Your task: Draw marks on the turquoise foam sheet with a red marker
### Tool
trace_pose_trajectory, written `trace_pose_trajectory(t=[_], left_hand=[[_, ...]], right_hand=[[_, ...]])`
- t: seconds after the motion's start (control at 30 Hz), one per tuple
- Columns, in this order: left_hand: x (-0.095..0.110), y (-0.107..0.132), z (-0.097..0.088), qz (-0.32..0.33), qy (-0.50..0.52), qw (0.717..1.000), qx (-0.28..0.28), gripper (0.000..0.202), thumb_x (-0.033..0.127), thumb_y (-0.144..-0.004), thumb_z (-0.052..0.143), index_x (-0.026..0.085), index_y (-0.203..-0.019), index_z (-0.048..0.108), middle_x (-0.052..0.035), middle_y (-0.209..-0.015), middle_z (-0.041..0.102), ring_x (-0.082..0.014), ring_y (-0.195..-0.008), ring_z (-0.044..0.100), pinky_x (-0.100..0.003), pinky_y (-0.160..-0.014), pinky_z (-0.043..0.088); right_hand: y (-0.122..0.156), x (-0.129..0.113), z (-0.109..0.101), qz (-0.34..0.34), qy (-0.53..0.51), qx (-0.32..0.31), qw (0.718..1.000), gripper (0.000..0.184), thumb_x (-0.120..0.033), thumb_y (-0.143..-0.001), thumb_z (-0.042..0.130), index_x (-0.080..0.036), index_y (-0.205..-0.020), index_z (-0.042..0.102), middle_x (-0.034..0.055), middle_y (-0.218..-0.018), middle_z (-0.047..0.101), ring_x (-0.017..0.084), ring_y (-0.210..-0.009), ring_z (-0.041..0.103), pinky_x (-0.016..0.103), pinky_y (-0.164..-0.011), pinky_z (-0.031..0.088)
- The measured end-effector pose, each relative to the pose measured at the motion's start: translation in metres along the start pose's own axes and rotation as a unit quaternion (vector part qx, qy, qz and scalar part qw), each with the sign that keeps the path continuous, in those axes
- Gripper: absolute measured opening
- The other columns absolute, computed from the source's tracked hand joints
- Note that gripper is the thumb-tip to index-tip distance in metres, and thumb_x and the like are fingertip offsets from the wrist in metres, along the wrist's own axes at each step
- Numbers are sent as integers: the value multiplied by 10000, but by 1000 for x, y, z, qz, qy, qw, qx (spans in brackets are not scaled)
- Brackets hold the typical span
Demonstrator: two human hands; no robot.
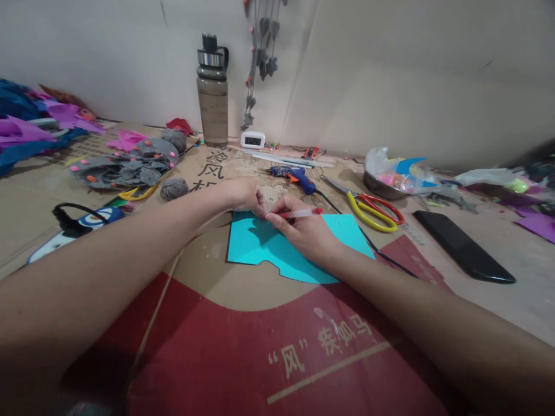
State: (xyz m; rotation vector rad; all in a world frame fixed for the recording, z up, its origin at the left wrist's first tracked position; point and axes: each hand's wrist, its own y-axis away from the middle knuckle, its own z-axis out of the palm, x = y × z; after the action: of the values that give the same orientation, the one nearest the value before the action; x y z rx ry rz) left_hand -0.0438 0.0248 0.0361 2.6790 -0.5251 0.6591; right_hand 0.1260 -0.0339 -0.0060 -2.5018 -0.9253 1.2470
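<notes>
A turquoise sheet of paper or felt lies flat on the cardboard in front of me, with a notch cut from its near edge. My right hand rests on it and pinches a clear pen with a red cap, held level with its tip pointing left at the sheet's top edge. My left hand sits just beyond that edge with its fingers curled, pinched at the pen's tip. Whether it holds anything there I cannot make out.
Yellow and red scissors and a blue glue gun with its black cord lie right of the hands. A black phone lies further right. A water bottle, small clock, grey felt pieces and power strip surround.
</notes>
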Motion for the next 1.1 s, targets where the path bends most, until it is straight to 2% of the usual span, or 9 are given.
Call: trace_pose_trajectory(t=[0.17,0.53,1.1], left_hand=[[11,8,-2,-33,-50,998,-12,76,187,-649,684,158,-719,690,33,-601,560,-126,-638,465,-258,-620,318],[12,7,-2,-45,-72,996,-21,135,225,-655,687,157,-772,694,28,-635,582,-121,-649,473,-242,-622,329],[11,4,-1,-44,-66,997,-18,86,225,-619,706,171,-683,687,35,-588,561,-127,-639,483,-250,-623,309]], right_hand=[[0,2,1,-1,-3,-1,1000,169,-345,-877,557,-204,-784,552,3,-731,582,145,-671,523,297,-635,393],[0,3,2,4,7,-9,1000,168,-346,-885,543,-205,-793,547,3,-742,591,144,-669,522,294,-617,386],[1,0,-1,8,22,-11,1000,185,-338,-886,518,-208,-754,531,-2,-700,566,141,-631,497,294,-600,371]])
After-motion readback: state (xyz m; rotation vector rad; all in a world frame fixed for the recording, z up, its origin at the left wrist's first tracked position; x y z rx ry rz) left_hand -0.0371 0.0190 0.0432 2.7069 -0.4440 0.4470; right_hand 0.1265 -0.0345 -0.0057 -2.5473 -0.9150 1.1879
